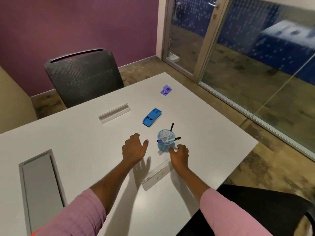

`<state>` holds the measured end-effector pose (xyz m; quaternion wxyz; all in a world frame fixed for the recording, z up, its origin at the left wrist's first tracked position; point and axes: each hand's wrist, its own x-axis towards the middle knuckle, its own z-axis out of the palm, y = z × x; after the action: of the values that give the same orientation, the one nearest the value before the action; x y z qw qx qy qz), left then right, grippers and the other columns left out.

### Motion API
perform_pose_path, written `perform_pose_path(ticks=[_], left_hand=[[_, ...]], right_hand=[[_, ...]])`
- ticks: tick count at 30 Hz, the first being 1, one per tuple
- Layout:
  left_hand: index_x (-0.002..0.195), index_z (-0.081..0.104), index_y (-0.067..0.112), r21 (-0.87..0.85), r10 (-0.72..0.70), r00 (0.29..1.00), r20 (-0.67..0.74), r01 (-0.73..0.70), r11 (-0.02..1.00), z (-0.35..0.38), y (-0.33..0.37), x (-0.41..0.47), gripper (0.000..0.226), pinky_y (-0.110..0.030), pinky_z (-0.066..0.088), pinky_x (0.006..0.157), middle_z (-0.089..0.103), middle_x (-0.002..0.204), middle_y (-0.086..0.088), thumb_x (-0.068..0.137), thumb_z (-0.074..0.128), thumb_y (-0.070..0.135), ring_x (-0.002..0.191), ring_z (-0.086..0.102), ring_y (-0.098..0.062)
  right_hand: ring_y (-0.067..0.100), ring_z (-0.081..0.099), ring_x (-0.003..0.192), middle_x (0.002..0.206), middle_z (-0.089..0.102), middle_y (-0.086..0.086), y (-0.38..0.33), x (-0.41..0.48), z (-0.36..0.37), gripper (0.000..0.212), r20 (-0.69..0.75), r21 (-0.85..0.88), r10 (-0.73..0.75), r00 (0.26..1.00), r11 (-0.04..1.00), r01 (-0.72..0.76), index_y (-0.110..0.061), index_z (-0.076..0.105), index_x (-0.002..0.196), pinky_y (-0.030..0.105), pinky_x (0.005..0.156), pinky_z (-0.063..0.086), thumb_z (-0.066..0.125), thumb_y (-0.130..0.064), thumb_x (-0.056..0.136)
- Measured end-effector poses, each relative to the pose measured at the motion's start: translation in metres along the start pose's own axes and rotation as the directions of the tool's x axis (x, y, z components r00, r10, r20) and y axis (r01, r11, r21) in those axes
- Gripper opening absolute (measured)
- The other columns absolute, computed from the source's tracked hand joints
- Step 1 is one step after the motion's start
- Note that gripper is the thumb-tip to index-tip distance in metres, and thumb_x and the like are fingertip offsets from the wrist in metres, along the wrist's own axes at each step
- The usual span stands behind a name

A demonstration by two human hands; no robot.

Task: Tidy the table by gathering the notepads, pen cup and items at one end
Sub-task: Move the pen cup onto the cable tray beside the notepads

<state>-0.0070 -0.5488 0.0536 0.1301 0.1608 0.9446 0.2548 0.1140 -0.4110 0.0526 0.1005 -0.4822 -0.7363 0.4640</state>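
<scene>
A white table (85,142) fills most of the view, with a glass door and wall (238,57) beyond its right edge and a purple wall behind. A grey mesh chair (83,75) stands at the far side, and part of a dark chair (255,210) shows at the near right corner. A grey recessed panel (40,181) is set into the table at the near left. Both forearms reach forward in pink sleeves. The left hand (134,149) hovers over the table just left of the pen cup, palm down, fingers loosely bent and thumb held out towards the cup; it holds nothing and casts a shadow on the surface below it. The right hand (179,154) is at the near right side of the cup's base, thumb and fingers curved into a C around it. The thumb overlaps the cup's lower wall, but blur hides whether it actually grips. A white angled strip (114,113) lies towards the far side, and a clear one (157,176) lies between the forearms. The blue mesh pen cup (165,141) stands upright near the middle right, between the hands, with markers (171,129) leaning out of it. A blue eraser (152,118) lies just beyond the cup, and a small purple hole punch (166,90) sits well apart, near the far edge.
</scene>
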Motion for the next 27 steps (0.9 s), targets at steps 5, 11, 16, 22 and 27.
perform_pose_path(ticks=[5,11,16,22,27], left_hand=[[0.127,0.051,0.013,-0.047,0.050,0.996,0.071,-0.047,0.998,0.020,0.013,0.033,0.051,-0.047,0.042,0.095,0.050,0.137,-0.009,0.093,0.046,0.051,0.122,0.047,-0.033],[0.109,0.065,0.018,0.001,0.068,0.990,0.128,-0.068,0.998,0.040,0.027,0.072,0.046,-0.048,0.046,0.092,0.056,0.128,-0.006,0.092,0.046,0.056,0.115,0.051,-0.029],[0.101,0.067,0.022,-0.051,0.007,0.979,0.203,0.003,0.999,0.058,0.031,0.091,0.045,-0.042,0.040,0.090,0.064,0.118,-0.002,0.088,0.050,0.062,0.109,0.055,-0.027],[0.093,0.066,0.016,-0.037,0.005,0.966,0.259,0.005,0.999,0.074,0.033,0.095,0.039,-0.037,0.037,0.084,0.067,0.105,-0.003,0.089,0.055,0.053,0.100,0.059,-0.024],[0.084,0.057,0.013,-0.037,-0.019,0.962,0.272,0.030,0.999,0.076,0.035,0.093,0.025,-0.036,0.038,0.078,0.067,0.096,-0.008,0.091,0.056,0.037,0.090,0.058,-0.026]], right_hand=[[0.037,0.049,0.121,0.130,0.051,0.021,0.010,0.033,-0.006,0.054,0.004,-0.034,0.079,0.997,0.996,-0.079,0.000,0.053,0.125,0.047,0.102,0.042,0.063,-0.039,0.090],[0.035,0.054,0.115,0.123,0.057,0.020,0.021,0.061,0.000,0.053,0.025,-0.154,0.119,0.993,0.981,-0.114,-0.001,0.061,0.119,0.040,0.096,0.046,0.056,-0.047,0.092],[0.035,0.060,0.105,0.111,0.066,0.018,0.022,0.079,0.009,0.052,0.087,-0.173,0.126,0.988,0.979,-0.110,0.000,0.066,0.106,0.039,0.091,0.049,0.050,-0.049,0.094],[0.030,0.065,0.093,0.102,0.071,0.015,0.017,0.087,0.024,0.043,0.098,-0.115,0.088,0.991,0.990,-0.076,-0.003,0.070,0.100,0.036,0.081,0.051,0.047,-0.038,0.097],[0.032,0.065,0.096,0.106,0.071,0.016,0.013,0.087,0.036,0.029,0.103,-0.118,0.084,0.991,0.990,-0.071,-0.002,0.069,0.105,0.033,0.078,0.050,0.051,-0.024,0.096]])
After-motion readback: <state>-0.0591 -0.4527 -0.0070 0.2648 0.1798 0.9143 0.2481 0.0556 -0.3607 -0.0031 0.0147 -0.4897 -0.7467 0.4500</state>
